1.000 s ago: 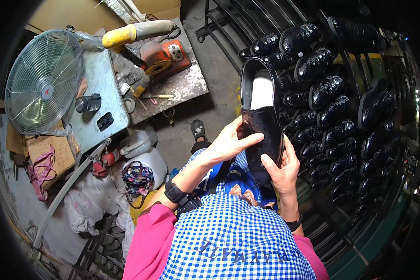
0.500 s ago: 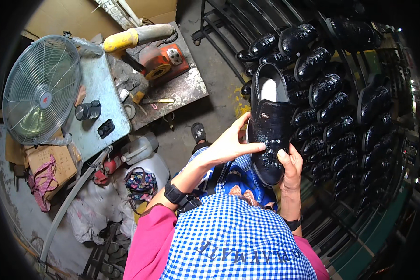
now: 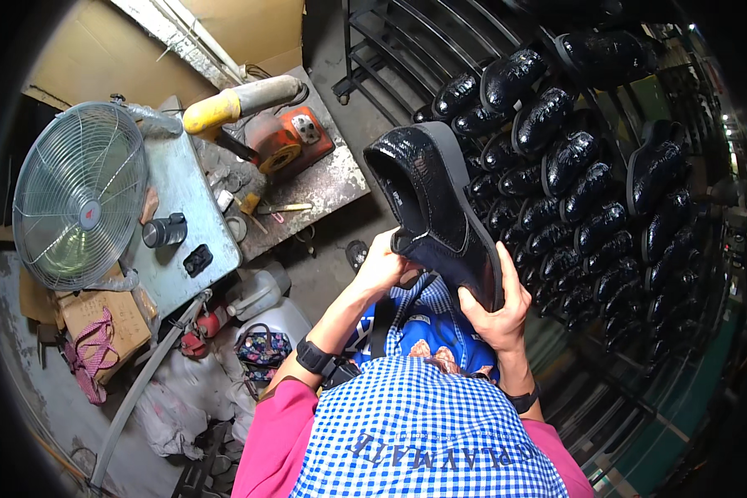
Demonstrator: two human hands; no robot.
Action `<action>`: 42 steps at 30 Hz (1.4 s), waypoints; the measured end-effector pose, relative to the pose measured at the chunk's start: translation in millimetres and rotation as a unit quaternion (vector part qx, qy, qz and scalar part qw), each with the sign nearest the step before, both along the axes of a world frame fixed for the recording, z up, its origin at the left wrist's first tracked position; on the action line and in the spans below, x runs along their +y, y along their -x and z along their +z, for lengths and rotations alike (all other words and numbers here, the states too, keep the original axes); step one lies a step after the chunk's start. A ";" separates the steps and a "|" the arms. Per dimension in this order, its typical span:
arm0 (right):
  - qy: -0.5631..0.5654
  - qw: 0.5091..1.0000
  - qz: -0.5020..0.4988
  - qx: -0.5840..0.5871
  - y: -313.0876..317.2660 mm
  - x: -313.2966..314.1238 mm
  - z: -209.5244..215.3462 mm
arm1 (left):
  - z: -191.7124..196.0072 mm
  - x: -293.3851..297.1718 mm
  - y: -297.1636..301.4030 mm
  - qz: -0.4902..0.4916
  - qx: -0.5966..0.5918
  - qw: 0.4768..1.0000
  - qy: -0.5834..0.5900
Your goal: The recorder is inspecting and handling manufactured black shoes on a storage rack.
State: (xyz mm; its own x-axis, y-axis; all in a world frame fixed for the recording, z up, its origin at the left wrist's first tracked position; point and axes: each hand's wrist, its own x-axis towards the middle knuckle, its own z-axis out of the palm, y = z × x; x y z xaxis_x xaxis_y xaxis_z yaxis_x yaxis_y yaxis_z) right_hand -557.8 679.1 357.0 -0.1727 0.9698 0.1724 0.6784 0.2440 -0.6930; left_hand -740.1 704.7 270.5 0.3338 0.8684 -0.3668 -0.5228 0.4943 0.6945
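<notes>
A black shoe [image 3: 461,236] is held up in front of me, tipped on its side. Its sole edge faces right, and its opening faces left. My left hand [image 3: 383,267] grips the near left part of the shoe by the opening, the fingertips partly hidden. Against the sole side, my right hand [image 3: 502,311] holds the near end between thumb and fingers. Both hands are closed on this one shoe, above my blue checked apron [image 3: 423,423].
Racks of glossy black shoes [image 3: 568,162] stand close on the right. On the left are a fan [image 3: 87,216], a pale table [image 3: 192,212] with a dark cylinder [image 3: 164,231], and an orange machine [image 3: 295,145] under a yellow duct [image 3: 216,114].
The shoe has turned onto its side, its sole edge now to the right and its far end swung left. My left hand has shifted from its upper to the opening's side.
</notes>
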 end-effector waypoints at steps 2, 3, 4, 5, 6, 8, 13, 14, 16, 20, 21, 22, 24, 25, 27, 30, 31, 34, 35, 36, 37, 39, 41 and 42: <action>-0.008 1.000 0.000 0.005 -1.4 -1.2 -3.7 | 14.2 1.3 -0.5 0.018 -0.016 0.999 0.023; -0.014 1.000 0.002 0.008 -1.4 -2.1 -4.6 | 21.3 2.5 0.6 0.038 -0.033 0.998 0.048; -0.016 1.000 -0.001 0.012 -0.9 -2.0 -4.4 | 9.6 2.0 4.1 0.006 -0.032 0.999 0.006; -0.020 1.000 -0.001 0.015 0.3 -2.7 -4.1 | 5.9 2.0 7.5 0.006 -0.030 1.000 0.002; 0.005 0.998 -0.031 0.046 -1.9 -2.9 -1.8 | 4.1 7.1 5.5 -0.032 -0.027 0.999 -0.014; 0.015 0.995 -0.072 0.073 -9.2 -3.4 -0.9 | -1.8 13.0 1.7 -0.093 0.000 0.996 0.007; -0.060 0.963 -0.172 0.199 -34.8 12.5 9.0 | 2.7 10.7 6.4 -0.069 -0.011 0.996 0.053; -0.094 0.957 -0.191 0.196 -40.8 19.0 16.9 | -8.6 8.4 7.2 -0.061 -0.013 0.996 0.057; -0.144 0.933 -0.221 0.245 -49.6 34.8 36.4 | -19.1 3.2 10.1 -0.039 -0.007 0.995 0.091; -0.181 0.874 -0.288 0.347 -84.1 71.8 60.3 | -43.0 -7.2 19.9 0.000 0.014 0.992 0.126; -0.179 0.861 -0.289 0.379 -95.1 83.7 66.3 | -47.4 -8.6 20.8 0.007 0.019 0.991 0.133; -0.185 0.848 -0.292 0.403 -102.6 99.6 70.5 | -52.0 -9.9 23.0 0.011 0.030 0.989 0.142; -0.193 0.846 -0.321 0.380 -123.4 136.4 84.1 | -58.7 -9.5 24.4 0.024 0.034 0.986 0.161; -0.195 0.843 -0.323 0.383 -129.2 149.4 96.9 | -62.2 -10.3 26.8 0.022 0.036 0.986 0.159; 0.078 0.900 -0.357 0.239 -134.6 162.5 124.9 | -66.4 -9.9 31.2 0.043 0.038 0.985 0.162; -0.059 0.910 -0.398 0.100 -129.9 146.9 124.5 | -67.4 -14.3 35.0 0.059 0.048 0.983 0.167; -0.106 0.895 -0.416 0.121 -141.4 140.8 117.3 | -68.3 -16.3 34.3 0.067 0.048 0.982 0.169; -0.154 0.849 -0.476 0.169 -156.9 122.5 94.9 | -74.7 -22.6 35.0 0.077 0.036 0.979 0.183; -0.120 0.842 -0.501 0.163 -158.5 117.2 87.5 | -78.3 -25.6 36.8 0.084 0.031 0.977 0.193; -0.096 0.838 -0.508 0.175 -155.9 114.7 80.5 | -85.4 -30.1 40.7 0.090 0.026 0.975 0.200; -0.074 0.832 -0.517 0.187 -154.8 112.2 74.3 | -91.3 -33.2 41.9 0.090 0.023 0.976 0.199; -0.029 0.835 -0.491 0.248 -164.6 114.0 60.6 | -97.9 -36.7 41.9 0.095 0.019 0.973 0.210; -0.007 0.820 -0.460 0.339 -168.2 120.3 53.4 | -100.0 -36.2 39.3 0.093 0.030 0.972 0.216; -0.007 0.820 -0.450 0.354 -166.6 127.4 50.2 | -102.1 -36.0 39.4 0.092 0.031 0.972 0.214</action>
